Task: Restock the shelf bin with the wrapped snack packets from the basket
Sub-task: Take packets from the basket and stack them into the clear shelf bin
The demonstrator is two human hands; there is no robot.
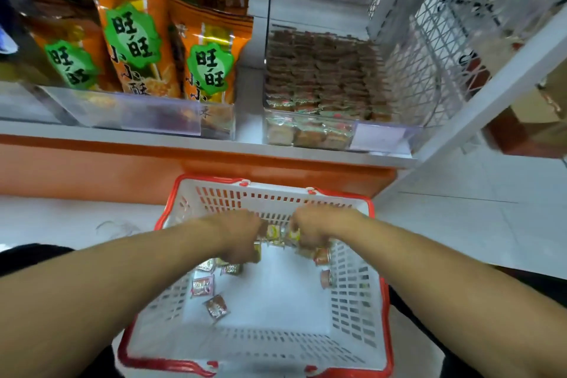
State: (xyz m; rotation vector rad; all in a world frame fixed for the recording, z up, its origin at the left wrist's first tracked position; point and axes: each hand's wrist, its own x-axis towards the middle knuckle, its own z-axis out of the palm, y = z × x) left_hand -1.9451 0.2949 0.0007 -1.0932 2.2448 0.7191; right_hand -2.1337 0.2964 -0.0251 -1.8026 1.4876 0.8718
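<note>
Both arms reach straight down into the white basket (352,301) with the red rim, and the two hands meet at its far end. The left hand (242,235) is knuckles-up with its fingers curled under, gripping a clump of the wrapped snack packets (274,232). The right hand (313,228) does the same from the other side, fingers curled down around that same pile, so the bunch sits squeezed between them. How many are in the clump, I honestly can't tell; the hands cover most of it.

Loose ones on the basket floor: four on the left side under the left forearm, including a reddish one (216,306) nearest the camera, plus two against the right wall (325,277).

Up on the white shelf (153,138), the clear shelf bin (310,132) on the right is already packed with rows of the same little packets, too many to count. Left of it, three orange snack bags (138,49) with green labels stand behind a clear front guard. A white wire mesh panel (429,49) closes off the bin's right side. The basket sits on a pale tiled floor (460,224).
</note>
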